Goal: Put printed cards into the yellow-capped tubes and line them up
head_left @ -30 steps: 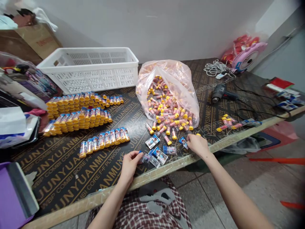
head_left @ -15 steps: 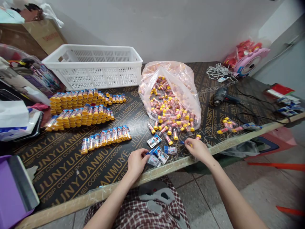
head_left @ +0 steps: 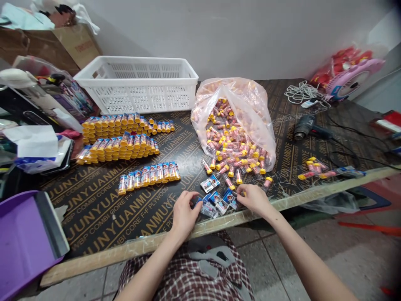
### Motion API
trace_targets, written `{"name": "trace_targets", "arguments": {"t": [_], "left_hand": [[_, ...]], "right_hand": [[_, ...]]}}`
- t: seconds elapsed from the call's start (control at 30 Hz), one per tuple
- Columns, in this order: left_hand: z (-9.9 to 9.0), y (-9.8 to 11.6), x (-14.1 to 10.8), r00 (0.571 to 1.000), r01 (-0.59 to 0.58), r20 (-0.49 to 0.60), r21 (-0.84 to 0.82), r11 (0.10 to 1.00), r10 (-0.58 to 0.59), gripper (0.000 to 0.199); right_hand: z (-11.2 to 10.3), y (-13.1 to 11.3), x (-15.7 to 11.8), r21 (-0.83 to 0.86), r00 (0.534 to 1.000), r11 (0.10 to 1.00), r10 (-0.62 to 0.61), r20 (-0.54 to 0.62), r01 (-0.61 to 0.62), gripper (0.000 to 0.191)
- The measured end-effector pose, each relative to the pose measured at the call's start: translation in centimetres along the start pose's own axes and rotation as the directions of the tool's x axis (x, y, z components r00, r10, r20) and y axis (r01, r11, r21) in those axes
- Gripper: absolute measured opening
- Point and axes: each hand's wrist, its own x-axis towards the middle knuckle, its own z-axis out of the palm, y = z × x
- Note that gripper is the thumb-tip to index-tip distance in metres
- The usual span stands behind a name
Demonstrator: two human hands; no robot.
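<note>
My left hand point(head_left: 187, 212) rests near the table's front edge, thumb and forefinger apart, beside small flat clear-and-blue printed plastic sleeves point(head_left: 219, 203). My right hand point(head_left: 254, 200) is closed in a pinch at the right end of a blue printed sleeve point(head_left: 231, 198); its fingertips partly hide that end. Another flat sleeve point(head_left: 210, 184) lies just behind the group. Clear tubes with yellow caps and pinkish contents point(head_left: 238, 161) spill toward my hands from a translucent plastic bag point(head_left: 263, 108). One loose tube point(head_left: 267, 182) lies beyond my right hand.
A row of blue-labelled tubes point(head_left: 149, 175) stands at left, with stacked ones point(head_left: 117, 146) behind. A white basket point(head_left: 140, 96) is at the back. To the right are a heat gun point(head_left: 308, 126), a pink fan point(head_left: 351, 83) and several loose tubes point(head_left: 316, 167). A purple dustpan point(head_left: 28, 242) is front left.
My right hand has moved left to the sleeves, and the sleeve at its fingertips has shifted and turned. My left thumb and forefinger have spread apart. The whole view has swung slightly left.
</note>
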Motion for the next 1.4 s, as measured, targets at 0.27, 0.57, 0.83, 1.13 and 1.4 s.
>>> {"name": "trace_targets", "arguments": {"t": [0.27,0.57,0.83,1.13,1.4], "left_hand": [[1.4,0.6,-0.2,0.993,-0.011,0.117,-0.115,0.993,0.024,0.015],[1.9,0.2,-0.5,0.992,-0.017,0.126,-0.045,0.999,0.023,0.014],[1.6,0.6,-0.3,1.0,0.003,0.026,-0.198,0.98,0.003,0.018],[1.1,0.5,0.3,0.978,0.196,0.039,-0.482,0.854,-0.203,0.015],[0.9,-1.5,0.9,0.977,0.21,0.04,-0.306,0.929,-0.208,0.025]], "right_hand": [[0.8,0.0,-0.1,0.116,0.994,0.992,-0.052,0.094,0.041,0.004],[2.1,-0.5,-0.2,0.161,0.999,0.986,0.039,0.036,-0.044,0.015],[0.0,-0.9,-0.9,0.309,0.999,0.951,-0.007,-0.039,0.019,0.016],[-0.3,-6.9,-2.6,0.302,0.984,0.937,-0.177,-0.024,0.176,0.03],[0.3,-5.1,-1.9,0.017,0.998,1.0,-0.018,0.059,0.017,0.026]]}}
